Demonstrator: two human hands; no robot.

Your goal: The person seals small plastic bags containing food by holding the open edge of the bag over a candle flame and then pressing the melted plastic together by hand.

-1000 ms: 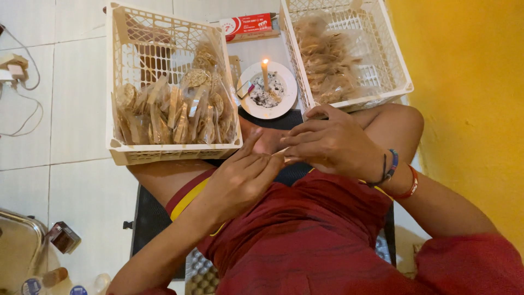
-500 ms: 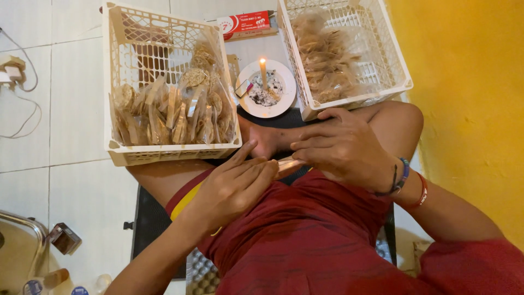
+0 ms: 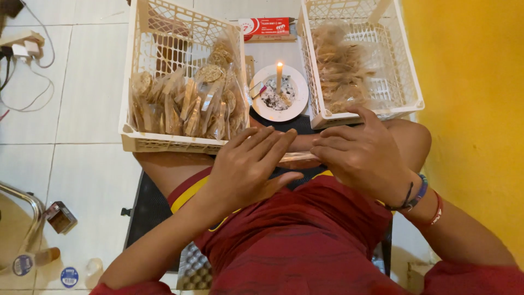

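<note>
My left hand (image 3: pixel 245 169) and my right hand (image 3: pixel 363 155) meet over my lap in dark red cloth. Between them lies a thin clear plastic packet (image 3: pixel 299 159) with a brownish snack inside, mostly hidden by my fingers. The left fingers stretch flat across its left end with the thumb below. My right hand curls over its right end. Just beyond the hands a lit candle (image 3: pixel 279 74) stands on a white plate (image 3: pixel 292 109) with ash and scraps.
A white plastic crate (image 3: pixel 164 143) at the left holds several sealed snack packets. A second crate (image 3: pixel 406 93) at the right holds a clear bag of snacks. A red-and-white box (image 3: pixel 265 27) lies behind the plate. Cables and a plug strip (image 3: pixel 22 46) lie far left; a yellow wall (image 3: pixel 475 109) is right.
Both hands have shifted a little toward my lap. My left fingers have straightened and spread over the packet, and the packet now shows between the hands.
</note>
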